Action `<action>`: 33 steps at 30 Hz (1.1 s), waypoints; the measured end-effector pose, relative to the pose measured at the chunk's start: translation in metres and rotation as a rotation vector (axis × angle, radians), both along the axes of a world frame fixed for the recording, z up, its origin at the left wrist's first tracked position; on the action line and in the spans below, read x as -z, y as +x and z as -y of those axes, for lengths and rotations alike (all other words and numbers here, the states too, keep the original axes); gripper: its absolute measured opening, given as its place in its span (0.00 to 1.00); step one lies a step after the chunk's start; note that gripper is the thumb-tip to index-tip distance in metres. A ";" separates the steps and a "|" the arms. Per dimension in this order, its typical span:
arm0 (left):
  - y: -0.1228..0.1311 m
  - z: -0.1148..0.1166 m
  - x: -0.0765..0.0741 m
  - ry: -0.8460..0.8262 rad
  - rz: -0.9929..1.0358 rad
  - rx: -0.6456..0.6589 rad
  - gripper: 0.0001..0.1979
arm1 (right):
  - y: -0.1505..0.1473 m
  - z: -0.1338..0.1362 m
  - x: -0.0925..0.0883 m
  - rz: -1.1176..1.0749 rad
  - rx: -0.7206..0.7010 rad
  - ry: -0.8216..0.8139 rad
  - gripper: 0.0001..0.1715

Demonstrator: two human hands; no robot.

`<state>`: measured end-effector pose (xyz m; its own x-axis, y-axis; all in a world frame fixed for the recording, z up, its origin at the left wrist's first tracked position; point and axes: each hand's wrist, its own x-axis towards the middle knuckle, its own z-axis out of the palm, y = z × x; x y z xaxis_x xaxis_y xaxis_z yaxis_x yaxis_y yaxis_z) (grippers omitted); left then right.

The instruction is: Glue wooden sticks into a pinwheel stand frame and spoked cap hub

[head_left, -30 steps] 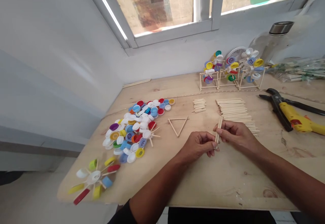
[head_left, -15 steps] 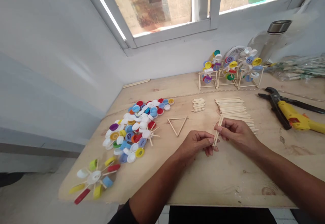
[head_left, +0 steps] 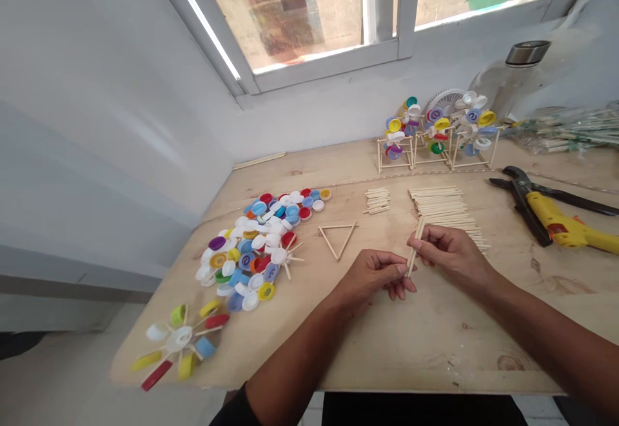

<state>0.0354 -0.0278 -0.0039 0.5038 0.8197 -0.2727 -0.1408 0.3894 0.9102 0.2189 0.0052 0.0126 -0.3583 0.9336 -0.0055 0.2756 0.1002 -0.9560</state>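
My right hand (head_left: 452,258) pinches a thin bundle of wooden craft sticks (head_left: 415,252) upright between thumb and fingers. My left hand (head_left: 372,278) sits just to its left, fingers curled, with the fingertips at the lower end of the bundle. Whether it grips the sticks is hard to tell. Beyond the hands lies a long stack of craft sticks (head_left: 447,210), with a smaller stack (head_left: 377,200) to its left. A triangle of glued sticks (head_left: 337,240) lies left of my left hand on the plywood tabletop (head_left: 435,342).
A heap of colourful plastic bottle caps (head_left: 246,252) and a cap pinwheel (head_left: 180,339) lie at the left. Cap wheels on stick stands (head_left: 435,136) stand at the back. A yellow hot glue gun (head_left: 556,229) and black-handled pliers (head_left: 520,187) lie at the right.
The view has drifted slightly left and down. Both hands stay almost in place, and the sticks remain in my right hand.
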 end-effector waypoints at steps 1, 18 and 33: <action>0.000 0.000 0.000 0.001 0.003 -0.002 0.15 | 0.000 0.000 0.000 0.000 0.001 0.000 0.23; 0.004 0.001 0.001 0.018 -0.039 -0.052 0.19 | -0.001 0.003 0.002 -0.019 -0.034 0.013 0.23; 0.005 0.001 0.006 0.041 -0.027 -0.045 0.17 | -0.003 0.005 0.001 0.030 -0.029 0.082 0.21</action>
<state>0.0401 -0.0287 -0.0096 0.4589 0.8521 -0.2516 -0.1325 0.3456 0.9290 0.2161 0.0003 0.0115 -0.3862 0.9205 0.0599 0.2994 0.1865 -0.9357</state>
